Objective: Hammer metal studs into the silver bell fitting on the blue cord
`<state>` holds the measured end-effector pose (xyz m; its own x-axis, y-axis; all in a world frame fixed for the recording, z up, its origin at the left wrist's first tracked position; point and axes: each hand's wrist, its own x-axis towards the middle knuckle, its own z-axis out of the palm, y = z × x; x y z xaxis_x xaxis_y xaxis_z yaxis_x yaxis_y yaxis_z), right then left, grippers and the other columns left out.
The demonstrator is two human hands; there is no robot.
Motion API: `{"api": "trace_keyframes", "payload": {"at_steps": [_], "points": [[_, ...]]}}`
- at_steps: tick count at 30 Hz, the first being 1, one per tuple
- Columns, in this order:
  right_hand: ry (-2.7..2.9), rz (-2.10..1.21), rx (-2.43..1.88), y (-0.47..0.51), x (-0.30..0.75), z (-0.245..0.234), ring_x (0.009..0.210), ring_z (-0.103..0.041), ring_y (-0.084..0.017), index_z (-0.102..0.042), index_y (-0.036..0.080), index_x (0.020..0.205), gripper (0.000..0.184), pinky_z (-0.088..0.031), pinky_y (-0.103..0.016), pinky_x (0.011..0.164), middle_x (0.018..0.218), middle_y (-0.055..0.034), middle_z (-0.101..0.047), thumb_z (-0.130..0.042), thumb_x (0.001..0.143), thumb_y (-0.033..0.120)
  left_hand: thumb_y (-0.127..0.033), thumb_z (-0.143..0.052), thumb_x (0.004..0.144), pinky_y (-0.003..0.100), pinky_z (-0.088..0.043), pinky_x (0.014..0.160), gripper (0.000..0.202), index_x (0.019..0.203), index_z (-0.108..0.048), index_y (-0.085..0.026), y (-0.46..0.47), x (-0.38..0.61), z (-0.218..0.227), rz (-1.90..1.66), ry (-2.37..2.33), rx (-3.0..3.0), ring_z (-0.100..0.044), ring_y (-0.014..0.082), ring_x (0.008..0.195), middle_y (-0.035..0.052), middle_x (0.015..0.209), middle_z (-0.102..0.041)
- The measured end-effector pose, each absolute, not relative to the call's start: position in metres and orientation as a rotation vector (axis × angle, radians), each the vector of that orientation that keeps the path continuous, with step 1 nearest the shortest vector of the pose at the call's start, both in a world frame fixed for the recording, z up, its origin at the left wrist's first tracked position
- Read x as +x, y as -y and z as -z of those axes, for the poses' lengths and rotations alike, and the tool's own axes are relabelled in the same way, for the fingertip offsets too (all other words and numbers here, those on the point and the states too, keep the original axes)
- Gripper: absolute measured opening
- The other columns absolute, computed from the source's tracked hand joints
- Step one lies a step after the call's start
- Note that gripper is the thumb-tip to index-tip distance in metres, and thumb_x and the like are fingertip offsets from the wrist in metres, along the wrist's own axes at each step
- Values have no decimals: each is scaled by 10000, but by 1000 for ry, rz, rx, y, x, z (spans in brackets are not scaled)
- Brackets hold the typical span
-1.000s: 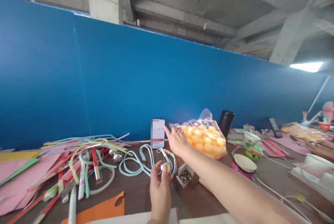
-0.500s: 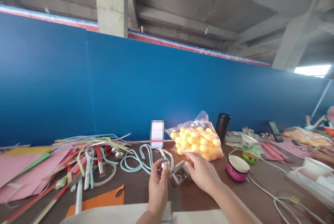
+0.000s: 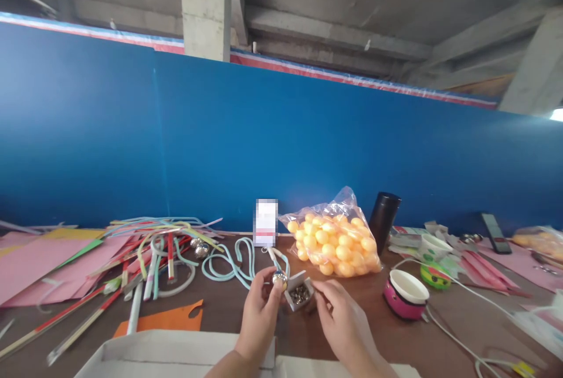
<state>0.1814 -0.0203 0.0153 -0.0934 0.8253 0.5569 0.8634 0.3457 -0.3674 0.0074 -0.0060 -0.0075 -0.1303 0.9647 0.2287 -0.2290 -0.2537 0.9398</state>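
My left hand (image 3: 260, 301) is closed, its thumb and fingers gripping a shiny silver ball (image 3: 278, 278). Just right of the ball stands a small open box (image 3: 303, 306) holding many tiny metal pieces (image 3: 299, 293). My right hand (image 3: 341, 316) is at the box's right side with thumb and fingertips drawn together; what they pinch, if anything, is too small to make out. Behind the left hand lies a light blue lanyard (image 3: 215, 275) with a white card (image 3: 265, 222) propped against the blue wall.
A clear bag of orange-yellow balls (image 3: 336, 246) lies behind the box, beside a black cylinder (image 3: 385, 219). To the right are a pink cup (image 3: 405, 301) and a white cable (image 3: 453, 340). Coloured tubes (image 3: 153, 260), silver balls (image 3: 201, 249) and pink paper (image 3: 39, 260) crowd the left.
My right hand has drawn back toward me, from behind the box's right edge to beside it, its fingertips now together. My left hand still holds the ball. The view has turned slightly left.
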Motion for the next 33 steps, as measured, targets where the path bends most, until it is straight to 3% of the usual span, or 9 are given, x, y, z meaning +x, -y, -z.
{"api": "trace_keyframes", "payload": {"at_steps": [15,25,33], "points": [[1925,-89,-1542,23,185,-20,921,-623,-187,-623,261,1039,283,-469,-263,784,990,-42,-659,-395,880,205,-419,-580,790,301,-512,688,367,1073,-566,-186,15,8,-1,-1497,-1019,1238,-618,169,707,49,856,-657],[1927,-106,-1540,15,179,-21,923,-610,-172,-637,255,1015,267,-433,-245,791,969,-32,-653,-391,915,281,-415,-582,786,302,-524,661,357,1053,-575,-178,16,9,-5,-1482,-1036,1256,-610,154,658,47,831,-654],[2175,-98,-1756,0,159,-38,828,-605,-165,-670,259,894,196,-382,-226,647,884,-22,-659,-480,851,248,-436,-591,770,291,-536,642,373,1047,-586,-187,11,10,-1,-1527,-986,1205,-616,180,768,66,911,-648]]}}
